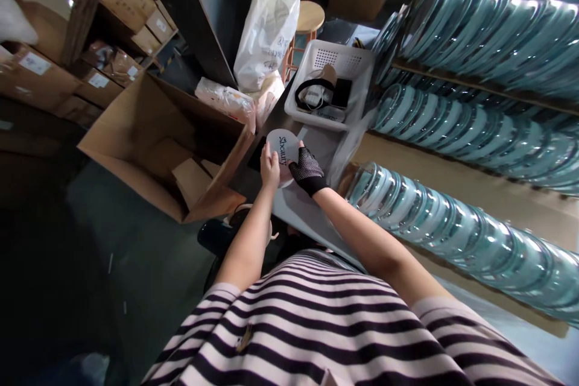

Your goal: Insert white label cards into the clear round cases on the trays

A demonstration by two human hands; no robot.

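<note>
- Here, I see left hand (270,167) fingers curled on the disc's (283,146) left edge.
- Gloved right hand (306,170) fingers grip its right edge.
- Basket (357,81) beyond the fingertips, on the counter (298,208).

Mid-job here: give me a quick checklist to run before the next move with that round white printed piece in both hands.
1. Left hand grips the round printed piece at its left edge: ok.
2. Gloved right hand holds its right side: ok.
3. Printed lettering faces up and shows: ok.
4. Piece sits over the grey worktop, not over the open cardboard box: ok.
5. White basket behind the piece stands apart from both hands: ok.
6. Piece free of scratches or dirt: cannot tell, too small.
</note>
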